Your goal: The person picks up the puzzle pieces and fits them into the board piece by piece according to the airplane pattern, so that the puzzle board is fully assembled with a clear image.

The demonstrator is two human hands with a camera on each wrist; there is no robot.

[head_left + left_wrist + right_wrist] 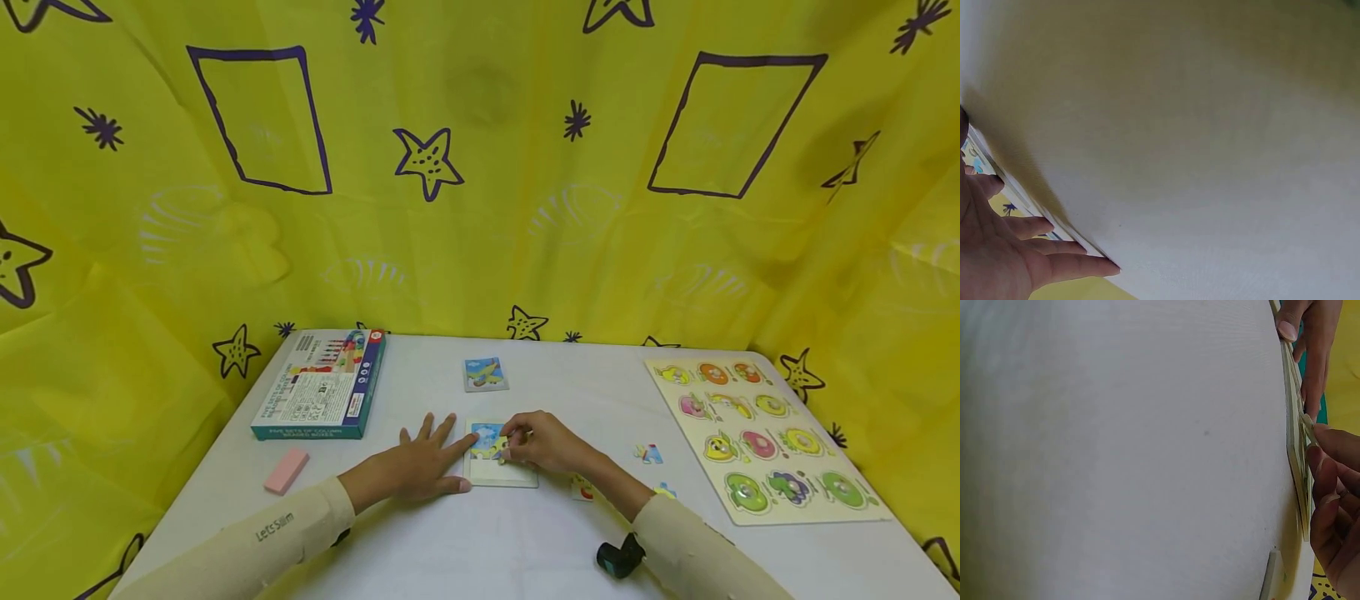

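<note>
A small pale puzzle board (502, 479) lies flat in the middle of the white table, its upper part filled with blue and yellow jigsaw pieces (486, 436). My left hand (422, 467) lies at the board's left side with fingers spread, the index fingertip on the pieces and the thumb by the frame's lower left corner. In the left wrist view that hand (1004, 256) has straight fingers. My right hand (549, 442) is over the board's right side. Between its thumb and forefinger it pinches a thin jigsaw piece (1309, 427), seen edge-on in the right wrist view.
Loose jigsaw pieces (651, 453) lie right of the board, one (582, 487) under the right forearm. Behind stands a picture tile (485, 375) with an airplane. A box (318, 387) and a pink block (287, 471) are left; a fruit puzzle board (757, 442) is right.
</note>
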